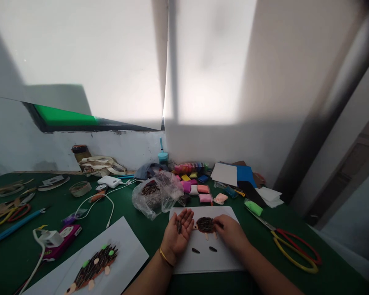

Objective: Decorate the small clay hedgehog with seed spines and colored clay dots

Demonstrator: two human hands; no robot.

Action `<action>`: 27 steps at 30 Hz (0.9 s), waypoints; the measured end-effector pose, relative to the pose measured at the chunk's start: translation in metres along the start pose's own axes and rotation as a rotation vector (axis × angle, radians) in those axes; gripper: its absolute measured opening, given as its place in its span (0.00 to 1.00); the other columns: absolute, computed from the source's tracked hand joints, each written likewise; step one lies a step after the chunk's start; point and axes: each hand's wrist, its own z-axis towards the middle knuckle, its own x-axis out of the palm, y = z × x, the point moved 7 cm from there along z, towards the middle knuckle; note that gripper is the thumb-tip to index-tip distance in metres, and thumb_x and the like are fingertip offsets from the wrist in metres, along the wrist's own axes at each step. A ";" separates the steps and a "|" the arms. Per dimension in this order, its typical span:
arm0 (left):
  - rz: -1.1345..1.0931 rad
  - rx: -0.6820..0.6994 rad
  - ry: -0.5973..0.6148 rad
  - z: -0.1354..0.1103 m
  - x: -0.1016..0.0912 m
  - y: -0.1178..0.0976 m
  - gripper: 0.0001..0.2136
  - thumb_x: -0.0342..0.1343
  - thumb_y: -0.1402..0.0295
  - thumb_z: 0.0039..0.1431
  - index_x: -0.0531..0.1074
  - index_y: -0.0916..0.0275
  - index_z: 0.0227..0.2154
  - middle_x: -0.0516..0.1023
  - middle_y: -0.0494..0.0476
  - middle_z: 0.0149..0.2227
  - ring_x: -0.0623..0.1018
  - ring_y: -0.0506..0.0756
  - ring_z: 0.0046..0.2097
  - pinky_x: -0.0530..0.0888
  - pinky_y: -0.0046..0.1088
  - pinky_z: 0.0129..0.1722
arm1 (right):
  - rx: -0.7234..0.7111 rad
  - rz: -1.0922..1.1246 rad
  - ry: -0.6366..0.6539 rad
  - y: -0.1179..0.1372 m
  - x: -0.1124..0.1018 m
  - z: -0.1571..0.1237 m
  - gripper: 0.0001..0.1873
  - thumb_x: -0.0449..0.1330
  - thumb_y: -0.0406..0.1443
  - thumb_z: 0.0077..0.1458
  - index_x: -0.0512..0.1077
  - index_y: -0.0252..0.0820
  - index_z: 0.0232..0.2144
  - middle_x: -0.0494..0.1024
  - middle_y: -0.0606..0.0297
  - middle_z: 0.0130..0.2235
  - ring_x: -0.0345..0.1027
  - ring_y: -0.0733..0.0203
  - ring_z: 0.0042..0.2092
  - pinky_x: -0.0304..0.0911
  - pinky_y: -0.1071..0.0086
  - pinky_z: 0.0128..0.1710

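My left hand (176, 233) is palm up and slightly cupped, with a few sunflower seeds (179, 226) resting in it. Over the right edge of a small hedgehog picture (205, 225), my right hand (230, 232) has its thumb and fingers pinched together; what they hold is hidden. Dark sunflower seeds cover the hedgehog's brown body, and it has pale pink clay feet. It lies on a white sheet (209, 264). Two loose seeds, a left one (196, 250) and a right one (213, 248), lie below it.
A larger seed hedgehog (95, 266) lies on paper at left. Behind my hands are a plastic bag of seeds (152, 192) and several clay packets (203, 189). Scissors (290, 243) lie at right. A white cable (112, 209) and a purple box (63, 241) are at left.
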 end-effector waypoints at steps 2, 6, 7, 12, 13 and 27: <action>-0.003 -0.001 -0.008 -0.001 0.001 0.000 0.15 0.47 0.63 0.62 0.68 0.68 0.45 0.70 0.69 0.52 0.69 0.61 0.56 0.72 0.37 0.50 | -0.021 -0.021 -0.010 0.002 -0.001 0.000 0.10 0.53 0.34 0.51 0.75 0.45 0.32 0.75 0.63 0.36 0.66 0.60 0.40 0.57 0.71 0.41; -0.005 -0.004 -0.001 -0.001 0.001 0.001 0.14 0.48 0.63 0.62 0.68 0.68 0.45 0.70 0.68 0.53 0.69 0.61 0.56 0.72 0.37 0.50 | -0.027 -0.044 -0.014 0.005 -0.002 -0.001 0.11 0.52 0.34 0.52 0.75 0.45 0.33 0.74 0.63 0.36 0.66 0.60 0.40 0.57 0.71 0.41; -0.006 -0.004 0.001 0.000 0.001 0.001 0.14 0.48 0.63 0.62 0.68 0.68 0.45 0.70 0.68 0.53 0.69 0.61 0.56 0.72 0.37 0.51 | -0.027 -0.052 -0.009 0.006 -0.002 -0.001 0.11 0.52 0.34 0.52 0.75 0.44 0.33 0.74 0.63 0.36 0.66 0.60 0.40 0.57 0.71 0.41; 0.003 -0.007 -0.003 0.000 0.001 0.001 0.15 0.48 0.63 0.61 0.67 0.68 0.45 0.71 0.68 0.51 0.69 0.60 0.56 0.72 0.36 0.50 | -0.020 -0.083 0.003 0.010 -0.002 -0.001 0.11 0.52 0.33 0.52 0.75 0.43 0.33 0.74 0.62 0.36 0.65 0.60 0.41 0.57 0.70 0.41; 0.006 -0.007 -0.001 0.000 0.001 0.001 0.15 0.48 0.63 0.61 0.67 0.68 0.45 0.71 0.68 0.51 0.69 0.60 0.55 0.72 0.36 0.50 | -0.020 -0.084 0.006 0.011 -0.001 0.000 0.11 0.52 0.33 0.52 0.75 0.43 0.33 0.74 0.62 0.36 0.65 0.60 0.41 0.57 0.70 0.42; 0.002 -0.005 0.011 0.000 0.002 0.001 0.14 0.48 0.64 0.62 0.68 0.67 0.45 0.72 0.68 0.51 0.70 0.60 0.54 0.72 0.37 0.49 | 0.000 -0.068 0.011 0.008 -0.003 -0.001 0.08 0.54 0.34 0.51 0.74 0.44 0.30 0.74 0.63 0.35 0.66 0.59 0.40 0.57 0.69 0.40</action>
